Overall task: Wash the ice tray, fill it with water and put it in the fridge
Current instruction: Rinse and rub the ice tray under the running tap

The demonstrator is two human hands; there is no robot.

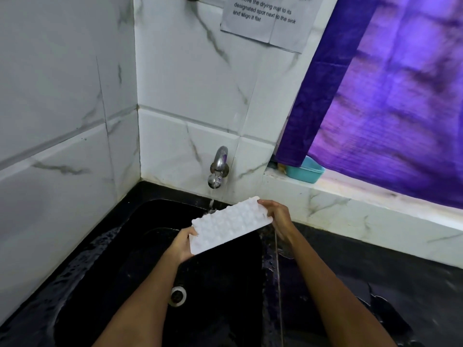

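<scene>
While water runs in a thin stream from the metal tap (218, 169) on the tiled back wall, a person holds a white ice tray (231, 224) over the black sink (105, 271), just below and in front of the spout. From the head view, the tray is tilted, its far right end raised toward the wall and its near left end lower, and its bumpy underside faces up. The stream drops just behind the tray's far long edge; whether it strikes the tray I cannot tell.

The left hand (182, 244) grips the near left end, thumb on top and fingers curled under the rim. The right hand (276, 216) grips the far right end, fingers wrapped over its edge. A thin thread of water falls from below the right hand down past the forearm.

The sink basin is wet, with a round silver drain (178, 295) at its bottom between the two forearms. To the right of the sink, the dark table (375, 284) shows puddles and splashes. Beyond the table's far edge runs a marble ledge, on which a teal plastic tub (304, 171) sits half under a purple curtain (388, 96). A printed paper note (265, 23) is stuck on the wall tiles high above the tap.
</scene>
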